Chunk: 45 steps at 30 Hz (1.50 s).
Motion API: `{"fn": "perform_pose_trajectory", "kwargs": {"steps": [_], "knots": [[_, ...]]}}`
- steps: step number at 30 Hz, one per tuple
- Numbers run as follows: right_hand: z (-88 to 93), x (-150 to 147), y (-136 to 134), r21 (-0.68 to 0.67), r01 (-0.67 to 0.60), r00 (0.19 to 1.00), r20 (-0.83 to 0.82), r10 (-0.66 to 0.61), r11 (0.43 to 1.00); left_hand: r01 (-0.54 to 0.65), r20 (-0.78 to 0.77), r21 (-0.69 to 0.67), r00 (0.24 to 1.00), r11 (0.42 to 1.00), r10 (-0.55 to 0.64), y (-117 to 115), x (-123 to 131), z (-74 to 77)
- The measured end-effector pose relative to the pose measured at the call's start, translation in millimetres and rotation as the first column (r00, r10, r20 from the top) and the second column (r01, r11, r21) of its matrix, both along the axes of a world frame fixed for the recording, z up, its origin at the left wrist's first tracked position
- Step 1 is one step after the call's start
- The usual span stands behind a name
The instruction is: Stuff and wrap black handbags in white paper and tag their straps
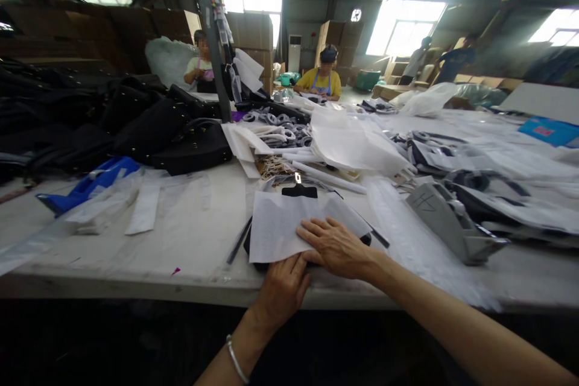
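A black bag point(298, 192) with a metal clasp lies flat on the table in front of me, mostly covered by a white paper sheet point(275, 226). Dark straps stick out on both sides of it. My right hand point(335, 247) rests flat on the sheet, fingers stretched out. At the near edge of the bag is my left hand point(283, 286), its fingers bent over the edge and the thumb low at the side. Its fingertips lie close to my right thumb and are partly hidden.
A grey tape dispenser point(456, 223) stands at the right beside clear plastic bags point(420, 241). White sheets point(357, 139) are stacked behind. Black bags point(194, 145) pile up at the left, near a blue tool point(90, 184). Co-workers point(319, 81) sit and stand farther back.
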State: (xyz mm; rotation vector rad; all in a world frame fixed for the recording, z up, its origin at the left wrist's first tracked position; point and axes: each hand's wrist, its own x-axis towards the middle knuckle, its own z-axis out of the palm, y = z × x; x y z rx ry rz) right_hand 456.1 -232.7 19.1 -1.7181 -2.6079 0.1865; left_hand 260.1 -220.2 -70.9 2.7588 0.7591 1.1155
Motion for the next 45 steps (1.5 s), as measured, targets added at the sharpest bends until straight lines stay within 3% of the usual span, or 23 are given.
{"fn": "perform_pose_trajectory", "kwargs": {"steps": [3,6,9,11,13,16,20,22,25,30,35,37,42,45], "knots": [[-12.5,2,-3,-0.017,0.009,1.0,-0.004,-0.009,1.0,0.045,0.098,0.054,0.994,0.998,-0.051,-8,-11,12.6],[-28.4,-1,-6,0.009,0.009,1.0,0.012,-0.009,1.0,0.106,0.206,0.112,0.97,0.988,-0.128,-18,-14,41.5],[-36.5,-6,-7,0.022,0.047,0.999,0.019,-0.047,0.999,0.099,0.176,0.119,0.977,0.988,-0.119,-12,-1,62.0],[-34.8,-7,-7,-0.004,0.064,0.998,-0.007,-0.064,0.998,0.029,0.094,0.041,0.995,0.999,-0.033,3,12,59.3],[-29.2,-6,-7,-0.049,0.056,0.995,-0.074,-0.059,0.997,-0.043,0.004,-0.057,0.999,0.997,0.043,20,21,46.5],[-21.1,2,-6,-0.091,0.065,0.952,-0.294,-0.089,0.994,-0.104,-0.062,-0.182,0.994,0.978,0.094,35,24,28.2],[-23.4,14,-3,-0.085,0.355,0.702,-0.634,-0.326,0.931,-0.1,-0.101,-0.276,0.992,0.956,0.075,30,17,30.1],[-28.5,15,-1,-0.063,0.423,0.638,-0.688,-0.347,0.904,-0.094,-0.127,-0.29,0.99,0.953,0.059,26,15,38.0],[-34.2,11,4,-0.031,0.407,0.653,-0.689,-0.314,0.913,-0.099,-0.156,-0.311,0.986,0.945,0.053,24,14,48.8],[-35.3,4,8,-0.049,0.45,0.652,-0.665,-0.365,0.892,-0.147,-0.267,-0.338,0.962,0.93,0.055,28,17,62.8],[-34.0,2,10,-0.067,0.49,0.666,-0.615,-0.423,0.869,-0.281,-0.52,-0.281,0.848,0.918,0.1,31,32,77.1],[-33.4,1,12,-0.093,0.517,0.658,-0.592,-0.465,0.851,-0.282,-0.515,-0.282,0.851,0.917,0.103,34,35,76.0],[-31.1,-1,20,-0.202,0.581,0.606,-0.54,-0.584,0.789,-0.161,-0.253,-0.308,0.964,0.937,0.083,39,27,55.9],[-27.3,-3,24,-0.266,0.589,0.594,-0.499,-0.632,0.763,-0.16,-0.222,-0.329,0.971,0.931,0.088,38,24,47.7]]}}
